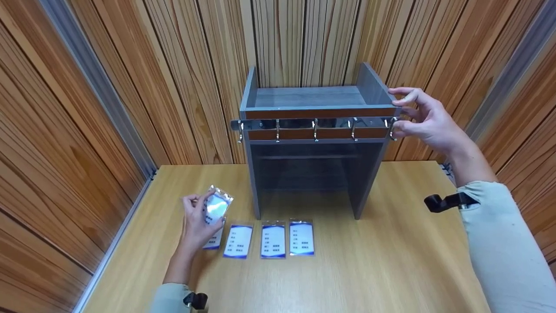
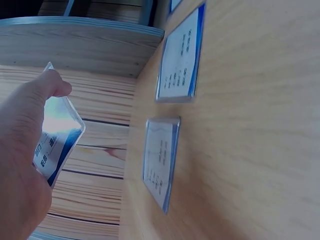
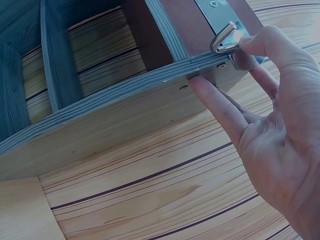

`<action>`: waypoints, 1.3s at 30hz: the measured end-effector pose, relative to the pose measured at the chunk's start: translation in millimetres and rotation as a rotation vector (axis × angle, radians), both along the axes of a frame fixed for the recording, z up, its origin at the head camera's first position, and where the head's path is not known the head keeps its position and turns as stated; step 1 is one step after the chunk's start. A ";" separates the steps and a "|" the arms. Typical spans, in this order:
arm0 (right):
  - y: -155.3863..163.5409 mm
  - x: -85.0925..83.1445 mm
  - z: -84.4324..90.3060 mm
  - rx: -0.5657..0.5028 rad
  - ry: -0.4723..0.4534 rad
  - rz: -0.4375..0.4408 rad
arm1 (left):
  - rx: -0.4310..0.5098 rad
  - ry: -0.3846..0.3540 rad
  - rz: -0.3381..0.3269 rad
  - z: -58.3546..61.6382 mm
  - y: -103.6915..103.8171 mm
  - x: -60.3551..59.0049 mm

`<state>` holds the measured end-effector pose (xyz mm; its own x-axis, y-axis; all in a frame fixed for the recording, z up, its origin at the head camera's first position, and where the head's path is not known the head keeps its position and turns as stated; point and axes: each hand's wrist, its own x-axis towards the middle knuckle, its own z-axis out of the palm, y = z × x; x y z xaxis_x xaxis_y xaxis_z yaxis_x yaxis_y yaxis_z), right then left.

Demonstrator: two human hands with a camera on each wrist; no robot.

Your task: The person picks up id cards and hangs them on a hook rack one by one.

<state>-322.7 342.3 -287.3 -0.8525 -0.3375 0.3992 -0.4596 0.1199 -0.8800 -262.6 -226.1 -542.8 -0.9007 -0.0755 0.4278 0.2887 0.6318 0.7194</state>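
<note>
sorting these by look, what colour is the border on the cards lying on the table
Blue bands at top and bottom on a white card, in a clear sleeve; the head view shows it best.

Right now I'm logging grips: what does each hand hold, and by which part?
The left hand pinches a badge card by its lower edge. The right hand holds nothing; its fingers rest on the shelf unit beside the end hook.

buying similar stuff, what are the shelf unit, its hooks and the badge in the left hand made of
Shelf unit: seemingly grey wood-grain board, matte, with screw heads in its side. Hooks: polished metal, mirror-bright. Badge: likely printed card in a clear glossy plastic sleeve, showing glare.
</note>
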 end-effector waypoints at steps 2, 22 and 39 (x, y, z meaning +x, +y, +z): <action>0.2 0.5 -1.2 -0.015 -0.001 0.008 | -0.016 0.068 0.003 -0.7 3.0 -1.6; -1.2 -1.9 -3.9 -0.050 0.005 0.006 | 0.135 0.235 0.042 31.8 44.8 -2.4; -1.8 -1.3 -4.9 -0.051 0.007 -0.016 | 0.184 0.377 0.030 82.5 76.2 0.6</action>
<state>-324.0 340.5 -292.2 -0.8549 -0.3027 0.4212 -0.4638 0.0824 -0.8821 -262.0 -149.9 -460.3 -0.6801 -0.2048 0.7040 0.5369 0.5148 0.6684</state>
